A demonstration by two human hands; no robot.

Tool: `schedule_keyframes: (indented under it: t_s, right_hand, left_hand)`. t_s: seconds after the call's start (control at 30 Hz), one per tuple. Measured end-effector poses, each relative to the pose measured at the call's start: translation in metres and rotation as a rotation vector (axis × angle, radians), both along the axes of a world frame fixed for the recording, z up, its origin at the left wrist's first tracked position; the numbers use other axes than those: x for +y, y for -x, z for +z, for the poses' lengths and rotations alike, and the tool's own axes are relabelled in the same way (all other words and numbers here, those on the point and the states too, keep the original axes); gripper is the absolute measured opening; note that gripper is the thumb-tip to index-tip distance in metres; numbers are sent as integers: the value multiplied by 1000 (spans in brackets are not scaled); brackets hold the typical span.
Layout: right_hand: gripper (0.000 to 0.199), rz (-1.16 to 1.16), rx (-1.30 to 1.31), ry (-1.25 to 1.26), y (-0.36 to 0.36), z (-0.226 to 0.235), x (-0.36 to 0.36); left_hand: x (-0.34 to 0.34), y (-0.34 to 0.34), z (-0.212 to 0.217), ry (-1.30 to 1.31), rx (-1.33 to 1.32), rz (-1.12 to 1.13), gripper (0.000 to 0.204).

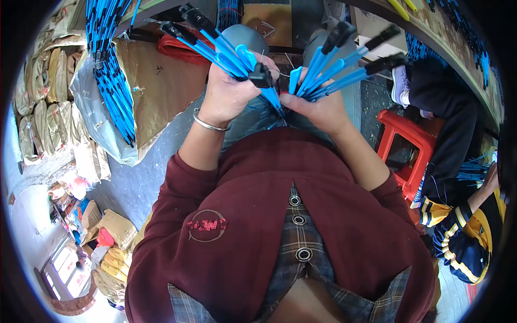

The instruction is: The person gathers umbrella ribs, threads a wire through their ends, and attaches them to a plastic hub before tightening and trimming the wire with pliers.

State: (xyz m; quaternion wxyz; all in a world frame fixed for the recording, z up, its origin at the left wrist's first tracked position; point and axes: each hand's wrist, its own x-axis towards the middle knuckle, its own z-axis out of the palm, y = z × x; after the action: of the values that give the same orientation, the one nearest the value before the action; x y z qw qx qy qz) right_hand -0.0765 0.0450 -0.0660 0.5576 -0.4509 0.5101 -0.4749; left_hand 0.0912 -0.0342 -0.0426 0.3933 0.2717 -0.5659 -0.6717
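My left hand (229, 92) is closed around a bunch of slim blue rods with black ends (231, 54). These fan out up and to the left, and one black end points back over my fingers. Close by on the right, my right hand (319, 110) grips a second bunch of blue rods (323, 75), their black ends spread up and to the right. Below and between the hands, the lower parts of the rods (274, 102) come together above my lap. Thin pale strands show near my fingers; what they are I cannot tell.
At left, a thick bundle of similar blue rods (113, 89) lies on an opened sack (153, 91). Wrapped packages (46, 113) are piled beyond it. A red plastic stool (406, 142) stands at right, beside a seated person (458, 124). A workbench edge (447, 51) curves across the upper right.
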Motion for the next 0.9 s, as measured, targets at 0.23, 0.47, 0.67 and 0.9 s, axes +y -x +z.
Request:
schedule_keyframes:
  t_s: [0.23, 0.47, 0.67, 0.9]
  right_hand:
    - [30, 10, -5, 43, 2, 7, -8]
    - [23, 82, -38, 5, 3, -4, -3]
    - [23, 154, -45, 234, 15, -20, -18]
    - [22, 360, -195, 172, 12, -9, -31]
  left_hand:
    - [-6, -1, -1, 74, -57, -118, 19]
    - [3, 1, 6, 57, -93, -187, 20]
    - [-15, 1, 25, -180, 54, -366, 18]
    - [-75, -3, -10, -181, 58, -473, 18]
